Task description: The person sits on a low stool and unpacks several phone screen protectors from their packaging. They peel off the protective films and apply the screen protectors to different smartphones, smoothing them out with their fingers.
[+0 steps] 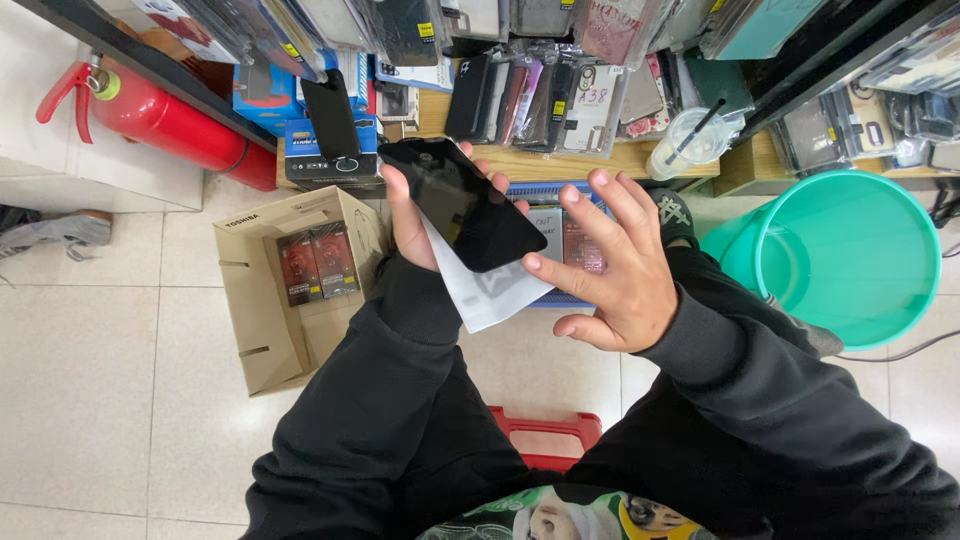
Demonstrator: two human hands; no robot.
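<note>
From the head camera, the left hand [418,222] grips a black smartphone [462,204] by its edge, screen up and tilted, fingers curled round the far side and thumb along the near side. Under the phone, held in the same grasp, is a white sheet [487,292] (whether paper or a film backing, I cannot tell) that sticks out below the phone's lower end. The right hand [610,268] is open, fingers spread, holding nothing; its thumb tip touches the phone's lower right edge.

Below the hands lies a pale tiled floor [90,380]. To the left stands an open cardboard box [262,320] with two dark red packets inside. A red fire extinguisher [165,122] lies further left against the wall. To the right is a teal plastic bucket [850,255]. Ahead, a wooden shelf [590,162] carries rows of phone cases [540,100] and a clear plastic cup with a straw [690,140]. A red stool edge [545,432] shows between the knees.
</note>
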